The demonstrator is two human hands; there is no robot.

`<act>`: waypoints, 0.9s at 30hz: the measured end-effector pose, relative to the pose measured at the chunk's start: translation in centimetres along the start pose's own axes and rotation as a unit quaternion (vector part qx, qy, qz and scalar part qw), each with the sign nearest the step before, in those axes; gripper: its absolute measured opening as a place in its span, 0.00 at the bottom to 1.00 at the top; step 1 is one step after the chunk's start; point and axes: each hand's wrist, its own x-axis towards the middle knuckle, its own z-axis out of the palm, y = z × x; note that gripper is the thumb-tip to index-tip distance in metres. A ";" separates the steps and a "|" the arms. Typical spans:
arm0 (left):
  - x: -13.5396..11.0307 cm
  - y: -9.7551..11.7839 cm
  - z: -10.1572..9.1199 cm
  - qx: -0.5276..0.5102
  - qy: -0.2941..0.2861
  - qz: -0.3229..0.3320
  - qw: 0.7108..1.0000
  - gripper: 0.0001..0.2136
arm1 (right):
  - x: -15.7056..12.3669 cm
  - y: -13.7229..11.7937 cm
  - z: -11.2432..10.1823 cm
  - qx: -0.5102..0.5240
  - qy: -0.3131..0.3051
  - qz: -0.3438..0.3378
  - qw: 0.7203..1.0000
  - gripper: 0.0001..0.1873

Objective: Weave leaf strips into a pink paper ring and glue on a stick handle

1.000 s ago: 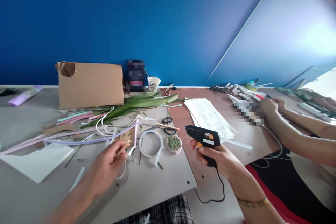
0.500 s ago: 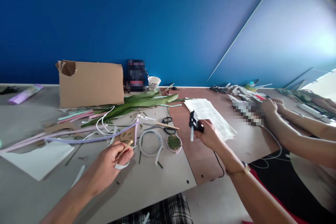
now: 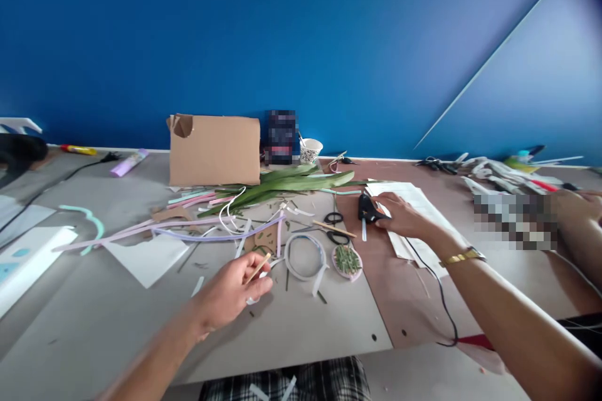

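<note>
My left hand [image 3: 239, 285], above the near part of the table, pinches a short thin wooden stick [image 3: 258, 268]. Something white shows below its fingers. On the right, my right hand [image 3: 399, 212] has its fingers around a black glue gun [image 3: 369, 208]; a translucent glue stick [image 3: 364, 230] points down from it and its cable [image 3: 439, 288] runs toward the table's edge. Between the hands lie a roll of whitish tape [image 3: 288, 257] with a loose end and a small pink-rimmed round piece [image 3: 347, 261] filled with green bits. Black-handled scissors [image 3: 337, 237] lie behind, near another wooden stick [image 3: 332, 227].
Long green leaves [image 3: 291, 185], coloured strips [image 3: 207, 232] and scraps lie in front of a cardboard box [image 3: 214, 150]. A paper cup [image 3: 311, 150] stands near the wall. Printed sheets [image 3: 414, 200] lie under my right hand. Another person's hand [image 3: 576, 213] is at far right.
My view has turned left. My right hand has moved the glue gun away from me, and its nozzle end has turned. My left hand still holds the wooden stick.
</note>
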 end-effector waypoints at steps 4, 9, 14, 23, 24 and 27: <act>0.2 -0.3 -0.1 -0.046 0.010 -0.031 0.998 0.12 | -1.3 -5.3 0.6 0.059 0.041 -0.007 0.997 0.18; 0.3 -0.9 -0.4 -0.136 -0.046 -0.013 0.990 0.14 | -5.0 -16.3 4.3 0.272 -0.164 -0.025 0.948 0.13; 0.3 -0.7 -0.5 -0.165 -0.023 0.015 0.986 0.14 | -5.6 -21.9 7.3 0.289 -0.273 -0.052 0.916 0.19; 0.3 -1.2 -1.8 -0.272 -0.033 -0.015 0.962 0.18 | -4.0 -21.0 9.5 0.279 -0.279 -0.010 0.919 0.06; 0.3 -1.4 -2.1 -0.285 -0.025 -0.021 0.958 0.20 | -4.1 -20.7 9.8 0.282 -0.276 -0.007 0.919 0.07; 0.1 -1.5 -3.1 -0.308 -0.003 -0.033 0.951 0.24 | -4.2 -20.1 10.4 0.291 -0.270 -0.006 0.918 0.07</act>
